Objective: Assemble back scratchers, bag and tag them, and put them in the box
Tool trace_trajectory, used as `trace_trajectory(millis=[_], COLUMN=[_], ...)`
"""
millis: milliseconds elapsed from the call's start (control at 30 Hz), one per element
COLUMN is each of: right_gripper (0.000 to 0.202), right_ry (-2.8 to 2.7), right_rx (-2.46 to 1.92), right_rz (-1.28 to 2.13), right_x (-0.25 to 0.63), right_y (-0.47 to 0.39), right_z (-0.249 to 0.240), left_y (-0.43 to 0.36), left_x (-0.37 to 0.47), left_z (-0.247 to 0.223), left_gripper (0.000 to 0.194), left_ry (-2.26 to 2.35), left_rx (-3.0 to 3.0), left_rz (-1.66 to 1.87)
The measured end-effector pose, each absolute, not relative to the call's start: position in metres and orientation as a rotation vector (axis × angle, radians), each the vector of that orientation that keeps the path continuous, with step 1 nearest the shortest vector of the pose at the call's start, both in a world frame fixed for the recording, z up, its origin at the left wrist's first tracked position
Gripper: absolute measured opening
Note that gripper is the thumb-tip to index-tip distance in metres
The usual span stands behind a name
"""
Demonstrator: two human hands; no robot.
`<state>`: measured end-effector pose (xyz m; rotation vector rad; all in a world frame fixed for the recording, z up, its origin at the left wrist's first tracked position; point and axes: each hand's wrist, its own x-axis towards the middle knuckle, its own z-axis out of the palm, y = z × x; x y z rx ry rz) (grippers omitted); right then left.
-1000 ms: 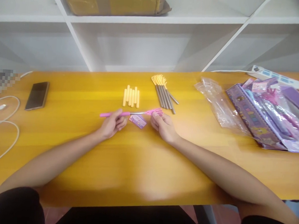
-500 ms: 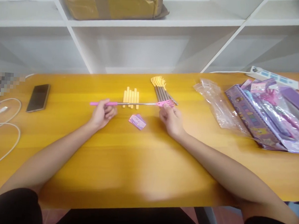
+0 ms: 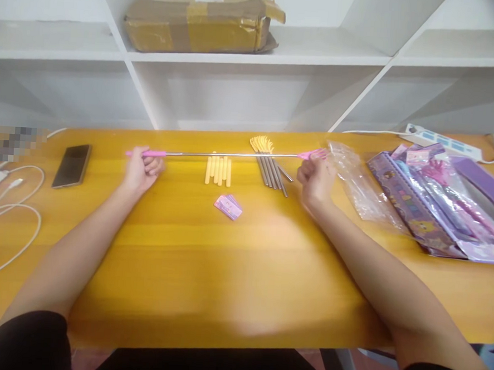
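A thin metal rod (image 3: pixel 232 154) with a pink handle and a pink hand-shaped head spans the space between my hands. My left hand (image 3: pixel 142 170) is closed round the pink handle at the left end. At the right end, my right hand (image 3: pixel 316 181) grips the pink head. Behind and below the rod lie several yellow sticks (image 3: pixel 218 171). Several grey rods with yellow claw-like tips (image 3: pixel 269 164) rest to their right. Small purple cards (image 3: pixel 229 206) lie on the table nearer to me.
A purple display box (image 3: pixel 421 212) with wrapped pink pieces stands at the right, beside clear plastic bags (image 3: pixel 359 186). Behind them is a power strip (image 3: pixel 442 142). A phone (image 3: pixel 71 166) and white cables (image 3: pixel 36 211) lie left. Shelves (image 3: pixel 258 60) hold a taped carton (image 3: pixel 198 28).
My hands have moved apart, left hand to the left and right hand to the right. The metal rod between them is now much longer. The view has shifted slightly.
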<state>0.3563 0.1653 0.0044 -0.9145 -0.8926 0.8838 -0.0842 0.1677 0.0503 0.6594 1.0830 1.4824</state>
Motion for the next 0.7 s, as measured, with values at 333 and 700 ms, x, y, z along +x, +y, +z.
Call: trace_trajectory(millis=[333,700], right_gripper=[0.057,0.050], right_ry=[-0.653,-0.745], right_rx=[-1.077,-1.162], right_rz=[0.718,0.749], right_x=[0.425,0.425], right_y=[0.202,0.220], right_z=[-0.006,-0.012], left_y=[0.186,0.208], left_x=[-0.133,-0.130], left_z=[0.046,0.029], left_gripper=[0.050,0.055], left_ry=[1.112,1.155], left_rx=[0.630,0.554], left_rz=[1.597,1.614])
